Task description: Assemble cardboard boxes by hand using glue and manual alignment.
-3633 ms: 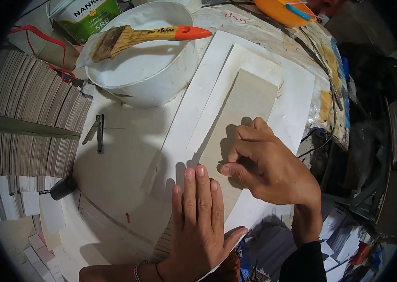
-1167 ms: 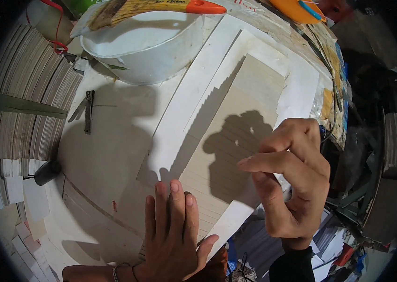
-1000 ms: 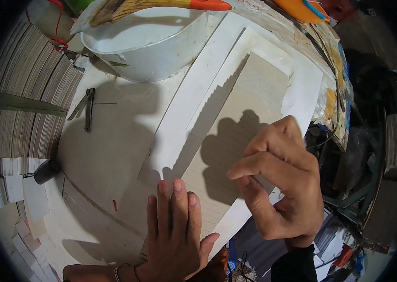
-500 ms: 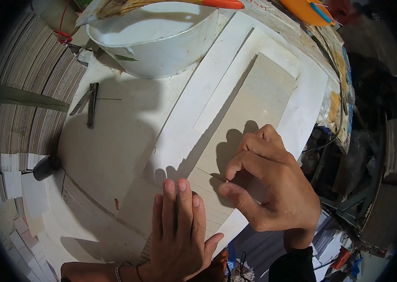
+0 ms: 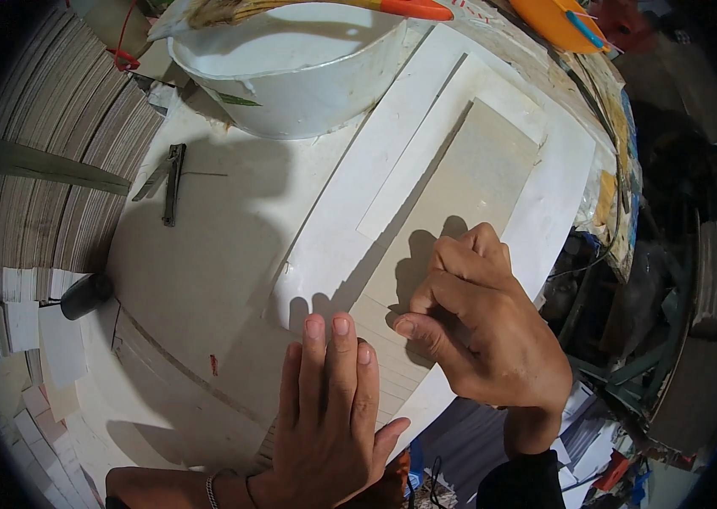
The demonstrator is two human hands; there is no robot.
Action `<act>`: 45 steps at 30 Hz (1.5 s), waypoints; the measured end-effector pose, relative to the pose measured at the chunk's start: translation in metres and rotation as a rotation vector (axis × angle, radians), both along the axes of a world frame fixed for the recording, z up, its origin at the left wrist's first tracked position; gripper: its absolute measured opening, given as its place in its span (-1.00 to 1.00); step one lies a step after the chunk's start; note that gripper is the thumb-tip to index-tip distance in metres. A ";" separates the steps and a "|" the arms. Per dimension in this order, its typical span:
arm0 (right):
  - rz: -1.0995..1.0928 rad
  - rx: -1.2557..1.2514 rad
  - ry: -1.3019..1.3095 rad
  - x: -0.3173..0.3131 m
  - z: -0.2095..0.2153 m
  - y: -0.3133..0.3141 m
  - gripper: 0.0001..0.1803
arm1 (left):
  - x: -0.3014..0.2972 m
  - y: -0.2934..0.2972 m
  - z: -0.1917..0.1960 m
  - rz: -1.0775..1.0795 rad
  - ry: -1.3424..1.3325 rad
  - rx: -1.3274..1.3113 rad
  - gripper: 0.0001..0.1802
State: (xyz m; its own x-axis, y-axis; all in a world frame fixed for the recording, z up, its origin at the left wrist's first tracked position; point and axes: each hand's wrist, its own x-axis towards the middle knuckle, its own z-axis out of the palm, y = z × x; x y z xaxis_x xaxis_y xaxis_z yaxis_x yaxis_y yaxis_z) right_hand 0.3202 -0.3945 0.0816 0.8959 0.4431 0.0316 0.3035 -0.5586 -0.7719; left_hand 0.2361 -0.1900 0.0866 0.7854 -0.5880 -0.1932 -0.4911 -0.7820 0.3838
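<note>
- Hands: your left hand (image 5: 333, 416) lies flat, fingers together and straight, pressing on the near end of the fanned stack of grey card strips (image 5: 392, 356). It grips nothing.
- Right hand (image 5: 481, 327): the grip is pinched, thumb and forefinger closed on the edge of the top grey card sheet (image 5: 469, 182). A moment ago this hand was lifted with the fingers spread above the sheet; it has since come down and closed on the edge.
- Reading: judged from that change, you have gone from hovering to taking hold of a single sheet, while the left hand kept the stack pinned throughout.
- Position of work: the grey sheet lies on a long white board (image 5: 375, 204), which runs diagonally across the white worktop (image 5: 206, 280). Its far end points toward the upper right.
- Surroundings: a white tub of pale liquid (image 5: 291, 76) stands at the far end, with an orange-handled brush (image 5: 308, 8) resting across its rim. A small dark metal tool (image 5: 168, 178) lies to the left, well apart from both hands. Stacks of card (image 5: 44, 195) line the left edge.
</note>
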 end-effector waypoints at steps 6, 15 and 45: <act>-0.001 0.001 0.022 0.001 0.000 0.001 -0.80 | 0.001 0.001 -0.001 0.007 -0.032 -0.027 0.00; -0.016 0.002 0.038 0.000 0.002 -0.002 -0.83 | 0.001 -0.005 -0.002 0.017 -0.039 -0.034 0.05; -0.051 -0.033 -0.024 0.004 0.000 0.000 -0.74 | 0.003 -0.004 -0.002 -0.001 -0.064 -0.021 0.04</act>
